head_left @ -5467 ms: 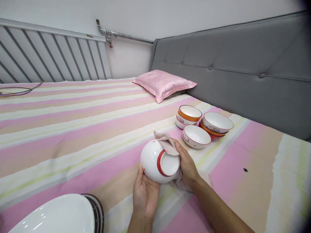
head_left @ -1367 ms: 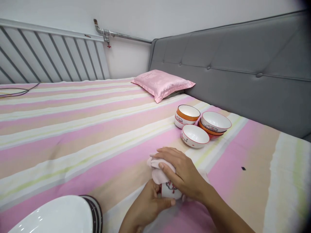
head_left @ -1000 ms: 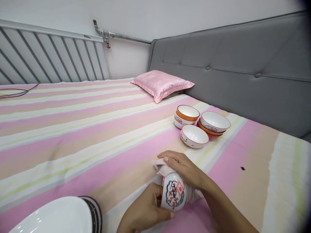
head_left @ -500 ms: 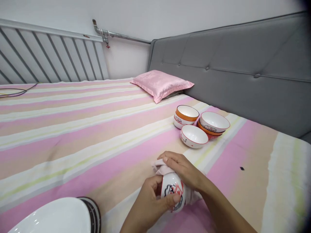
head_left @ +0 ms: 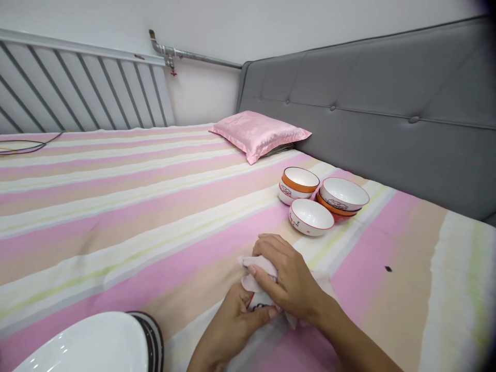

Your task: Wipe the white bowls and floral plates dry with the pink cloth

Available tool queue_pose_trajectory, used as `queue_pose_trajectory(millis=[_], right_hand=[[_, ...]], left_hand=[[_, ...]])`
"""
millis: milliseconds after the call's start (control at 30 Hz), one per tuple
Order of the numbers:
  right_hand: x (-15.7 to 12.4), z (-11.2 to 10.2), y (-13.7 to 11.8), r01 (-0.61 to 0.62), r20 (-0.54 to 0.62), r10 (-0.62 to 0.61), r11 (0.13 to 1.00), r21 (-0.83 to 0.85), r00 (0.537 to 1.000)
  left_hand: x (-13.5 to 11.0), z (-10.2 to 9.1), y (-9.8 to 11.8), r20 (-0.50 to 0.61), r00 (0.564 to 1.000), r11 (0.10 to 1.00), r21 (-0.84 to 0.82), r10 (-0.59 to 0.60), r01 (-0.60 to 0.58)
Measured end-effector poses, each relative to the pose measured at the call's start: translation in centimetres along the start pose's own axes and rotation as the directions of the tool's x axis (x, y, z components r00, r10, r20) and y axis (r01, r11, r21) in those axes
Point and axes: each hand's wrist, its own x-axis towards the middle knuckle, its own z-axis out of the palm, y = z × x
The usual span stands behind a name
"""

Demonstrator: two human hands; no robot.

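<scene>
Low in the middle of the head view, my left hand (head_left: 236, 323) grips a small white bowl (head_left: 260, 299) with a red rim and a dark and red drawing. The bowl is tilted on its side and mostly hidden behind my fingers. My right hand (head_left: 289, 279) is closed around a pale pink cloth (head_left: 258, 271), pressing it over the bowl's rim and outer side. Part of the cloth hangs down below my right wrist. Beyond my hands, a single white bowl with a red rim (head_left: 311, 217) stands upright on the striped bedsheet (head_left: 186, 217).
Behind the single bowl stand two bowl stacks, one orange-banded (head_left: 300, 181) and one topped by a red-rimmed bowl (head_left: 344, 194). Stacked white plates with dark rims (head_left: 93, 346) lie at lower left. A pink pillow (head_left: 259, 132) rests near the grey headboard (head_left: 368, 98).
My right hand has shifted with the cloth over the bowl's front, covering more of its drawing. The left hand keeps its hold. The view has moved slightly.
</scene>
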Motion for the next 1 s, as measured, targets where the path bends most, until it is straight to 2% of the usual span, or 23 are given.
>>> queue_pose_trajectory(millis=[200,400,533,667,767,867,933,1000], right_hand=[[0.0,0.3,0.4,-0.054,0.013,0.053,0.998,0.042,0.998],[0.5,0.3,2.1,-0.134,0.012,0.137,0.944,0.302,0.991],[0.7,1.0,3.2,-0.263,0.054,0.279,0.799,0.540,0.959],[0.7,1.8,4.1,-0.374,0.110,0.417,0.627,0.683,0.902],[0.8,2.3,4.2,-0.383,0.080,0.479,0.577,0.721,0.874],[0.8,2.7,4.1,-0.405,0.039,0.561,0.547,0.732,0.827],[0.7,2.8,4.0,-0.433,0.015,0.614,0.539,0.722,0.789],[0.5,2.9,4.1,-0.448,-0.016,0.644,0.549,0.705,0.765]], left_hand=[[-0.6,-1.6,-0.4,0.066,0.994,0.996,0.022,-0.084,0.083],[-0.8,-1.9,-0.3,0.026,0.994,0.993,0.052,-0.104,0.102],[-0.8,-1.9,-0.4,-0.127,0.979,0.984,0.065,-0.158,0.167],[-0.8,-2.2,-0.2,-0.285,0.948,0.984,0.068,-0.139,0.165],[-0.9,-2.1,0.5,-0.375,0.927,0.981,0.166,-0.027,0.096],[-1.0,-1.3,1.5,-0.433,0.879,0.913,0.409,0.197,-0.003],[-1.2,-0.7,1.8,-0.403,0.855,0.790,0.613,0.326,-0.013],[-1.3,-0.2,1.5,-0.290,0.871,0.614,0.789,0.396,-0.016]])
